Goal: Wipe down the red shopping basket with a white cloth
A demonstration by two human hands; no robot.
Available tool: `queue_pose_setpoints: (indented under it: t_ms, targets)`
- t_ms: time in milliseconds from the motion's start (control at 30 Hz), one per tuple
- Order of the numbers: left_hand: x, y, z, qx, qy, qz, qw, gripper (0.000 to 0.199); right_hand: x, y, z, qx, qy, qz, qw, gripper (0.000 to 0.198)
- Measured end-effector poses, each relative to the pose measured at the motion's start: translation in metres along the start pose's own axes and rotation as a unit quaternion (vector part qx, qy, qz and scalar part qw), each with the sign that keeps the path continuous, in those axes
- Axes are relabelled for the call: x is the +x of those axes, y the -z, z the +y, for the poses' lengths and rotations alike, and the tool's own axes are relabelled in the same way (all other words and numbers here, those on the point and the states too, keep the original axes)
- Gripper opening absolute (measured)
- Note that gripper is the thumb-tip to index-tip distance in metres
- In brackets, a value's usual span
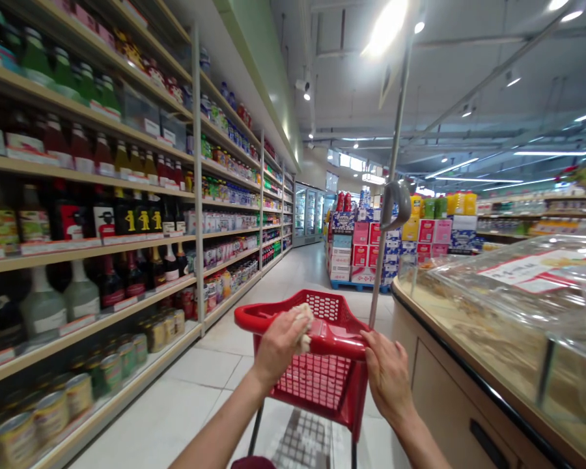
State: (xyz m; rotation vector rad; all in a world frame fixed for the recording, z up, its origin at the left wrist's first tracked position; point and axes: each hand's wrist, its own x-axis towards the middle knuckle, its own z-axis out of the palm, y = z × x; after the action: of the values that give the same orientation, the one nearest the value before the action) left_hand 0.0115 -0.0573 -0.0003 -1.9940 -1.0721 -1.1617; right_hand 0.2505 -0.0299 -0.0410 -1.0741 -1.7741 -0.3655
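Note:
A red plastic shopping cart (315, 384) stands in front of me in the aisle. My left hand (277, 345) is closed around a crumpled whitish cloth (303, 326), which it presses on the cart's red handle (339, 342). Part of the cloth is hidden under the fingers. At the handle's right end, my right hand (388, 371) grips the corner, its thumb lying toward the inner side. Through the mesh, the cart's basket shows no goods.
Shelves (151, 247) of bottles and cans line the left. A glass-topped counter (498, 358) borders the right side closely. Stacked drink cartons (361, 251) sit on a blue pallet ahead. A thin metal pole (377, 280) rises by the cart's right corner. Fridges (308, 208) stand far back.

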Motion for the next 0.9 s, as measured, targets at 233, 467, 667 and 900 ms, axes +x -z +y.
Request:
queue_pose_setpoints:
  t_ms: [233, 467, 667, 900]
  targets:
    - [-0.008, -0.003, -0.006, 0.01, 0.076, 0.02, 0.997, 0.031, 0.005, -0.004, -0.009, 0.017, -0.007, 0.024, 1.0, 0.038]
    - [-0.01, 0.006, -0.032, 0.016, 0.074, -0.014, 0.997, 0.033, 0.002, 0.003, -0.001, 0.021, -0.022, -0.009, 0.999, 0.036]
    - [-0.016, 0.001, -0.024, 0.025, 0.135, 0.026, 0.99, 0.033, -0.002, -0.009, -0.007, 0.041, -0.022, 0.049, 0.998, 0.035]
    - [0.004, -0.008, 0.006, -0.02, 0.025, -0.01, 0.999, 0.035, -0.001, -0.001, -0.004, 0.02, -0.014, 0.011, 1.0, 0.033]
